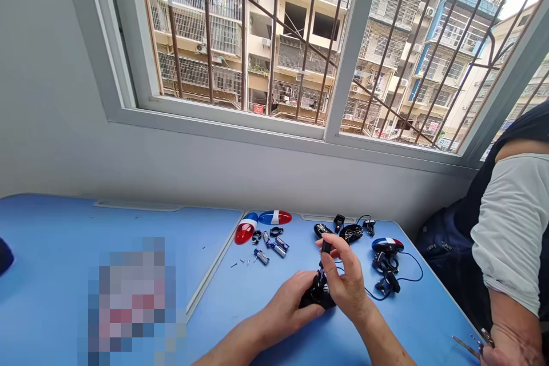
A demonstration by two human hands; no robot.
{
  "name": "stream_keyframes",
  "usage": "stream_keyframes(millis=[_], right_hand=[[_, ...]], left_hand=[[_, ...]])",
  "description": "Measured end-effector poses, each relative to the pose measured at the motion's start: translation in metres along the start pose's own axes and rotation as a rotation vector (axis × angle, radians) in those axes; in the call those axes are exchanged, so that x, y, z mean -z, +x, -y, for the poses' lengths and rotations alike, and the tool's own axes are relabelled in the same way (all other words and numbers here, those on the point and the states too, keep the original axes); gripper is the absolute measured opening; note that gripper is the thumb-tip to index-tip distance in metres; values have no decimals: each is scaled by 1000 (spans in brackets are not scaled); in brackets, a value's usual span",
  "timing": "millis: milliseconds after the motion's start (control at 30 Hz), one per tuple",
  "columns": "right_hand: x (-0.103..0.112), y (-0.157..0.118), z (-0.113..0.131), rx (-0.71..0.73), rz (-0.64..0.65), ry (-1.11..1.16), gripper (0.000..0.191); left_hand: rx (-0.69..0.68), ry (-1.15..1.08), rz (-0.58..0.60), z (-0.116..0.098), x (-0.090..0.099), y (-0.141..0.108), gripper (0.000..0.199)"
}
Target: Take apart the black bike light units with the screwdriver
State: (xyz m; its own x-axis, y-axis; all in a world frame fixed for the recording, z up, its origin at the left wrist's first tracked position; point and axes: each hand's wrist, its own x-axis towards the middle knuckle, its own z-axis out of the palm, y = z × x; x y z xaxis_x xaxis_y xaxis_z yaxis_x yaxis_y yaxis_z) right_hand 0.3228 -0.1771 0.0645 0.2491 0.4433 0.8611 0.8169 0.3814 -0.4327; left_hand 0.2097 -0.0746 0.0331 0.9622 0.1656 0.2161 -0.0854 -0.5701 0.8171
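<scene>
The left hand [285,310] curls around a glossy black plastic housing [316,296], which sits low in the middle of the frame, held clear of the desk or barely touching it. The right hand [348,280] is above it, its thumb and fingertips pinching a slim black stem [326,247] that rises from the housing. The piece looks light, stiff and smooth, so it may slip; the rounded body seems the safest place to hold, while the thin stem looks more fragile.

Just up and to the left, on the blue desk [223,320], lie batteries [278,247], black clamps [256,236] and tiny screws [244,263]. Above them are a red-and-white lens shell [246,229] and a red-and-blue one [274,217]. Up and to the right are more black plastic parts [350,233], then a finished-looking red-and-blue lamp [387,245] with a thin black wire [412,270]. A pixelated patch [132,297] hides part of the left desk. At the right edge, another person's white sleeve [510,234] shows, and their hand [512,349] holds a thin metal tool [469,346]. A barred window [240,120] fills the top of the frame.
</scene>
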Motion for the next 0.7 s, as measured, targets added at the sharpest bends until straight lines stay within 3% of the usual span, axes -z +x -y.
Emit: stream_keyframes(millis=[100,300,700], right_hand=[[0,4,2,54,-39,-96,38],[-1,10,6,12,-118,-160,37],[5,3,3,-210,66,128,45]], left_hand=[[-6,4,-3,0,0,1,21],[-17,19,4,3,2,2,20],[-1,27,16,2,3,1,14]])
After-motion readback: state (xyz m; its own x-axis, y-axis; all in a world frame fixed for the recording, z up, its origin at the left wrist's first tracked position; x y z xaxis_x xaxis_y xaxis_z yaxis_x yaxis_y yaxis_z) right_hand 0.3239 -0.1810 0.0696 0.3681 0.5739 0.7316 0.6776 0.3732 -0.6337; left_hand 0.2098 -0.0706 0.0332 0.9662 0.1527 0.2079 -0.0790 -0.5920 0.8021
